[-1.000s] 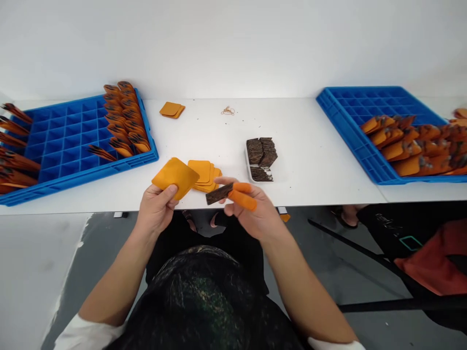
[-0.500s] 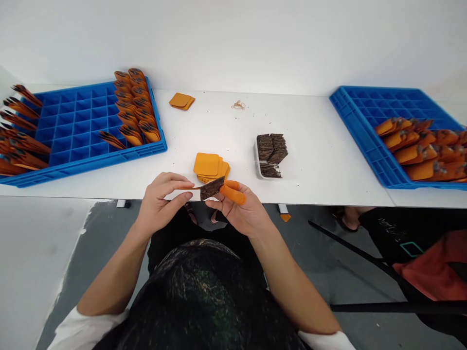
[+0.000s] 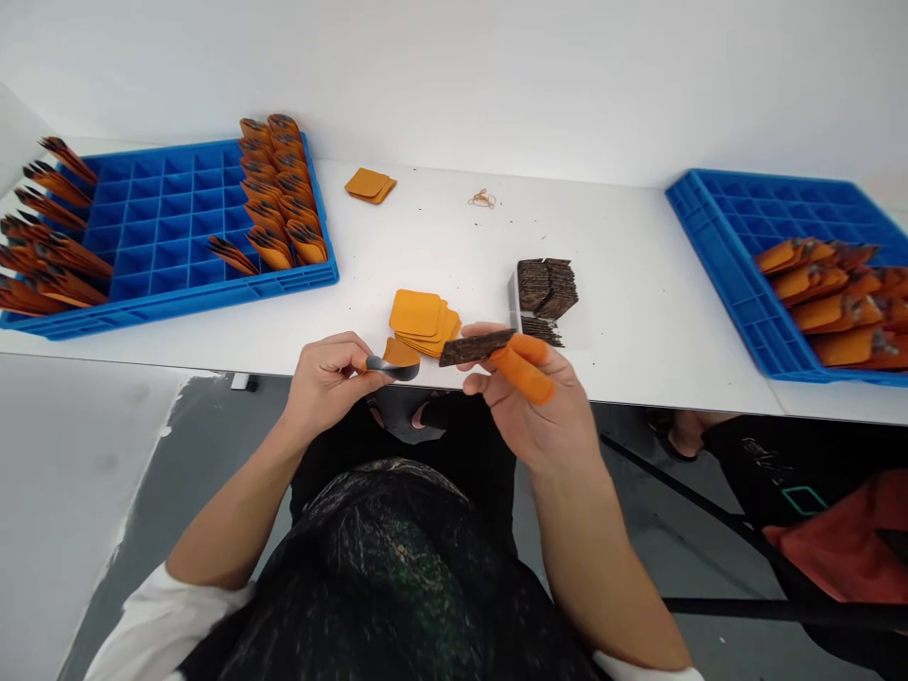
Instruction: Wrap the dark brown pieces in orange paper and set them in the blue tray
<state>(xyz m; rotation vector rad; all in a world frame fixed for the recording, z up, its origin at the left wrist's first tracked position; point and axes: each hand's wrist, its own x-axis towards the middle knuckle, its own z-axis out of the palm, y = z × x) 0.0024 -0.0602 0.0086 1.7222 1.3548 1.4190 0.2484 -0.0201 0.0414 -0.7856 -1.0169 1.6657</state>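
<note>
My left hand [image 3: 333, 380] pinches a small orange pouch [image 3: 401, 353] at its left end, and the pouch's dark grey inside shows along a curved edge. In my right hand [image 3: 550, 421], orange finger cots [image 3: 523, 375] cover two fingers. That hand grips a thin, dark brown, rough-textured strip [image 3: 468, 349], held to the right of the pouch and apart from it. Just beyond both hands lies a fanned stack of flat orange pouches [image 3: 415, 313]. A clear plastic box [image 3: 514, 301] with rows of similar dark brown pieces [image 3: 546, 286] stands behind my right hand.
A blue divided crate [image 3: 234, 282] on the left holds many orange pouches in its cells. Another blue crate [image 3: 716, 284] with filled pouches stands at right. Two orange pieces [image 3: 370, 184] and rubber bands [image 3: 482, 199] lie near the wall. A person's clothed leg [image 3: 759, 473] shows at lower right.
My right hand has moved right with the brown strip, away from the pouch. The pouch in my left hand has turned and now shows its dark inside. The view has shifted slightly.
</note>
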